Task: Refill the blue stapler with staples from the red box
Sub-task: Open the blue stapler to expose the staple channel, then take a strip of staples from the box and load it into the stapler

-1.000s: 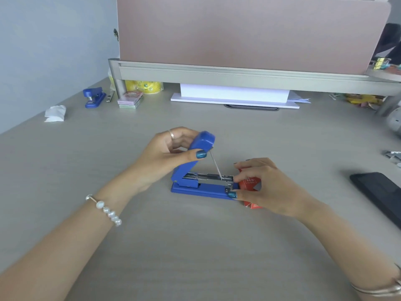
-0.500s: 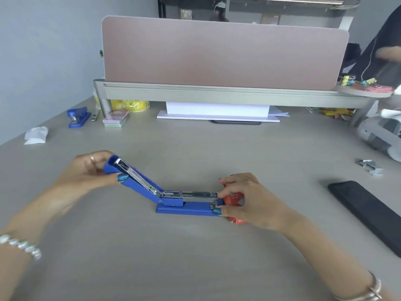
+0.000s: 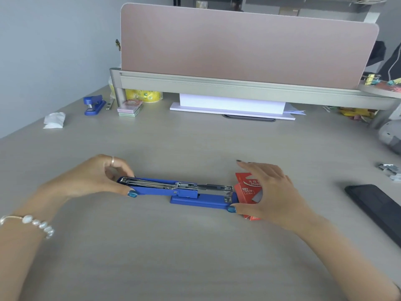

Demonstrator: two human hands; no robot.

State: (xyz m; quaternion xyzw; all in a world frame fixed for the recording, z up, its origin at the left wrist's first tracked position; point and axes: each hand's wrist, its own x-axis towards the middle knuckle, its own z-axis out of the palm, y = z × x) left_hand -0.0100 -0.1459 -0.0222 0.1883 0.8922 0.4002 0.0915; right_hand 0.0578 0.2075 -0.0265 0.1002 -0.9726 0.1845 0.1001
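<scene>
Blue plastic stapler lies swung fully open and flat, mid grey desk surface, nearer my front edge, metal staple channel facing up. My left hand pinches the folded-back top arm at its left end, thumb in front, fingers behind. My right hand is curled around the small red cardboard staple box touching the stapler's right end; label reads "24/6", brand partly hidden, flap up

Blue stapler lies opened flat beside red box.
</scene>
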